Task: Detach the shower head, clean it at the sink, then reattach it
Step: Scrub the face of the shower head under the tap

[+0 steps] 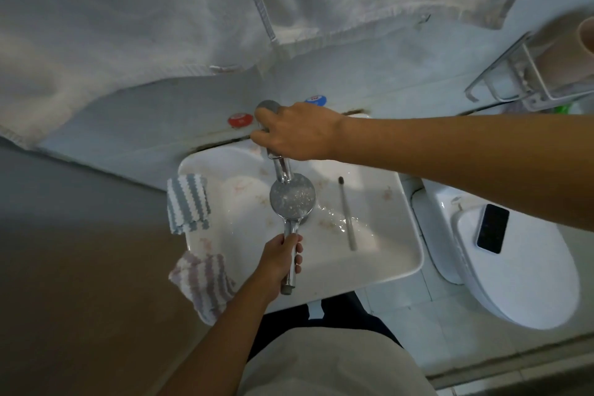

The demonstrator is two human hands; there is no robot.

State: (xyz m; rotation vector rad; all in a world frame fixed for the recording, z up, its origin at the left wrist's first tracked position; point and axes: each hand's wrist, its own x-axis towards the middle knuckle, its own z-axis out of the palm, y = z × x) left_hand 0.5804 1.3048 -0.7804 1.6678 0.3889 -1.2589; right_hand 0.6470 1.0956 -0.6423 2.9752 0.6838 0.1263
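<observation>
The shower head (292, 200) is held over the sink (379, 270), its round face turned up and wet under the spout of the faucet (282, 169), with its chrome handle running back toward the person into the left hand (280, 259), whose fingers are wrapped tight around the lower part of the handle, just above the grey end cap. The right hand (297, 132) is beyond it, well apart from the left, closed over the top of the faucet; how firmly it grips is hard to tell, since the knuckles hide what lies beneath. There is one shower head, one faucet and one white, shallow, roughly rectangular basin, glossy and marked with faint reddish stains. To the right of the left hand one slim toothbrush (347, 212) lies in the basin with its dark bristled end away from the person. Two folded cloths hang on the rim to the left of the left hand: a blue striped cloth (188, 202) farther off and a purple striped cloth (202, 280) nearer, both with a nubbly, wavy weave. Behind the right hand sit two round caps, a red cap (240, 120) and a blue cap (316, 99). Far right of both hands, one dark phone (492, 228) lies flat on the smooth white toilet lid (530, 283).
</observation>
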